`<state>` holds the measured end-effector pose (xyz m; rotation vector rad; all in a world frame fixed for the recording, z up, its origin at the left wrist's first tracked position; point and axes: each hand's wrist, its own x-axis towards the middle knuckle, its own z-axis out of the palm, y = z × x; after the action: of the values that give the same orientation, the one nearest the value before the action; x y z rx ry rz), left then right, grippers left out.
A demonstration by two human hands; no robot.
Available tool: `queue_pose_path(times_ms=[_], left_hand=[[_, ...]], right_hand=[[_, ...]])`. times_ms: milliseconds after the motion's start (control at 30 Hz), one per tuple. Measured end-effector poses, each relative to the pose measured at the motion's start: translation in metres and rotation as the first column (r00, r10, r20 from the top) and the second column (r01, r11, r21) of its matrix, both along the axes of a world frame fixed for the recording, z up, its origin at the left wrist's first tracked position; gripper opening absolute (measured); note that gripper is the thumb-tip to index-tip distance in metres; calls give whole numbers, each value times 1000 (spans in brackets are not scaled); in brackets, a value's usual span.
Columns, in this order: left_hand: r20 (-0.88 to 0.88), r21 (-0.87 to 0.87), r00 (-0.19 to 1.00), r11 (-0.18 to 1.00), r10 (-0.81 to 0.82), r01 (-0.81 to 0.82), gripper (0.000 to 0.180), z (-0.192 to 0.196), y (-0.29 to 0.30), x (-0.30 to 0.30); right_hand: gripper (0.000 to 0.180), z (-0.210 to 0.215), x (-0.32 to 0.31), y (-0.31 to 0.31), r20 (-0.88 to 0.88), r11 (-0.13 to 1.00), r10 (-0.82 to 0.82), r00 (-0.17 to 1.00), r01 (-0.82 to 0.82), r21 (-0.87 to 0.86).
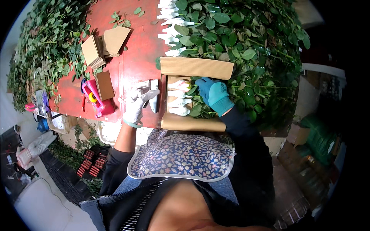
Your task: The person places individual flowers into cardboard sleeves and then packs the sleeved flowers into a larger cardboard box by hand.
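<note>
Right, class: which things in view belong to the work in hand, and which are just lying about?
Probably part of the work, being at the hands:
white-netted flowers, by the teal-gloved right hand
leafy stems
corrugated cardboard around the flowers
grey tool beside the white-gloved left hand

Probably just lying about, untouched:
brown card pieces
pink holder
loose leaves
</note>
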<state>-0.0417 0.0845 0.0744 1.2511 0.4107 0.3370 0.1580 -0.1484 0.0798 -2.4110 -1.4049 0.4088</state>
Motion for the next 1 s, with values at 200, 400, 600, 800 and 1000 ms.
queue_pose_path(times_ms=[200,400,600,800,1000], left_hand=[[-262,-279,965,958,-12,-64,10,-28,-37,38],[-350,299,937,949,9,103,19,-57,-34,39],[-209,-95,977,994,28,-49,15,-39,-17,17],[-241,30,968,996,-76,86,13,-70,-23,37],[-145,124,989,992,19,-1,11,-63,-25,39]], right_hand=[[16,4,2,4,39,999,18,999,-16,-35],[16,10,3,6,19,995,11,1000,-9,-97],[24,-1,1,3,33,999,-29,999,28,32],[22,-1,4,4,-1,982,34,999,-34,-187],[20,-1,1,5,136,936,92,986,-39,-350]])
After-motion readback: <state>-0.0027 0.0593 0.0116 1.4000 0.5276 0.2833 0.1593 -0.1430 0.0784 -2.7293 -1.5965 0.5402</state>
